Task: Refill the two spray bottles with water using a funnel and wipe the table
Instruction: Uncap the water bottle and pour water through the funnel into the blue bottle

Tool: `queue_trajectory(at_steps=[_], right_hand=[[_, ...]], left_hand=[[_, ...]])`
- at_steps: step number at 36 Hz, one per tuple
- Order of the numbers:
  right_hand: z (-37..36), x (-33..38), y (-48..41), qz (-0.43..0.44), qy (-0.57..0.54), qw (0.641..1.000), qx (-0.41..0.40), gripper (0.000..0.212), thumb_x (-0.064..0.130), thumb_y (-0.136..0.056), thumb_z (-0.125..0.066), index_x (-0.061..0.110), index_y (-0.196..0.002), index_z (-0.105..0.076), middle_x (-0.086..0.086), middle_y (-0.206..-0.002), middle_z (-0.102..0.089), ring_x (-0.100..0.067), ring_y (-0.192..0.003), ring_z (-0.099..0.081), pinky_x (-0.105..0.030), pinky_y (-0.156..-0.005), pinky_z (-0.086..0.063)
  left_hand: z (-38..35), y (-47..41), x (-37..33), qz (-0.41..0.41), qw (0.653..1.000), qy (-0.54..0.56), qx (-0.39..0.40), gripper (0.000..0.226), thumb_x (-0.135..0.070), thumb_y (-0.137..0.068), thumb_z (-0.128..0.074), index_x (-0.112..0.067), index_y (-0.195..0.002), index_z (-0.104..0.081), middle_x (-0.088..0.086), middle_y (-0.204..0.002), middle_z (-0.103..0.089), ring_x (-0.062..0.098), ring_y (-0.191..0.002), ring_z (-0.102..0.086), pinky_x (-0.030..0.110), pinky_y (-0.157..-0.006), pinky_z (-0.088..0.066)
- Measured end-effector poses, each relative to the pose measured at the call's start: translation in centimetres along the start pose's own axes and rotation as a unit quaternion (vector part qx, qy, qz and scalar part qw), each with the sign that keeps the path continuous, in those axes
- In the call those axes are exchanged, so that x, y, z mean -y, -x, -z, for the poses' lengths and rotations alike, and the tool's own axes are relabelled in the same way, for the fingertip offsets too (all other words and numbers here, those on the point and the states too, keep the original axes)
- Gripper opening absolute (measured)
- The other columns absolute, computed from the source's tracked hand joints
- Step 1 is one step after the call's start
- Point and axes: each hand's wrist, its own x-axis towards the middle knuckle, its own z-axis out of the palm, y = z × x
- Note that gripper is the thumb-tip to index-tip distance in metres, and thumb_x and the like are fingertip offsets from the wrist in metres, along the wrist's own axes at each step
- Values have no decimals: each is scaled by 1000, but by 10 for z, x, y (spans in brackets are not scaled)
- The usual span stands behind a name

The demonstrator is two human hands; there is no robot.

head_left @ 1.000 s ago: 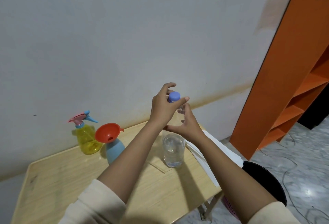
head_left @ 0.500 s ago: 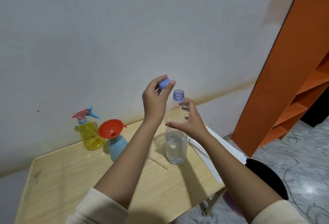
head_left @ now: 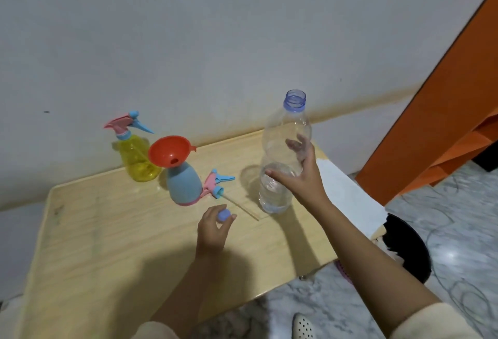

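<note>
Head view: the right hand (head_left: 301,179) is wrapped round the middle of the clear water bottle (head_left: 285,128), which stands on the wooden table (head_left: 107,244) with its top open (some water sits low inside). The left hand (head_left: 213,228) pinches the little blue cap (head_left: 224,215) just over the table. Nearby the blue spray bottle (head_left: 183,185) has the orange funnel (head_left: 167,151) in its neck, its spray head (head_left: 217,183) lying beside it. The yellow spray bottle (head_left: 137,155) stands by the wall.

You have soft, fairly bright light, and a broad shadow darkens the desk (head_left: 89,244) toward 6 o'clock. Glare spots the floor (head_left: 452,255) at 4 o'clock, and the edges bend and blur slightly.
</note>
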Motion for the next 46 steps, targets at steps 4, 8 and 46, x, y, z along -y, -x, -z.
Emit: queue_trajectory(at_steps=[4,8,46], right_hand=[[-1,-8,-4,6,17,1000,5,84,32,-61,-86,27,-129,-38,9,-132,-51,-6,-124,-47,-6,-95,-33],[-2,-9,-7,10,11,1000,9,79,47,-56,-81,39,-122,-37,15,-127,-52,2,-120,-47,1,-90,-32],[-4,33,-53,88,293,910,281,101,31,-58,-79,38,-143,-24,1,-106,-34,-23,-87,-50,-36,-77,-50]], left_hand=[[-4,8,16,29,999,-7,21,29,-11,-82,-72,-6,-109,-65,5,-110,-63,21,-104,-56,24,-92,-41],[-5,9,24,11,998,-53,24,33,-13,-85,-68,-8,-117,-60,5,-119,-60,14,-108,-51,14,-92,-38],[0,-33,-161,-3,941,287,-180,74,-28,-97,-48,-43,-148,3,-32,-94,-63,-6,-72,-64,39,-80,-52]])
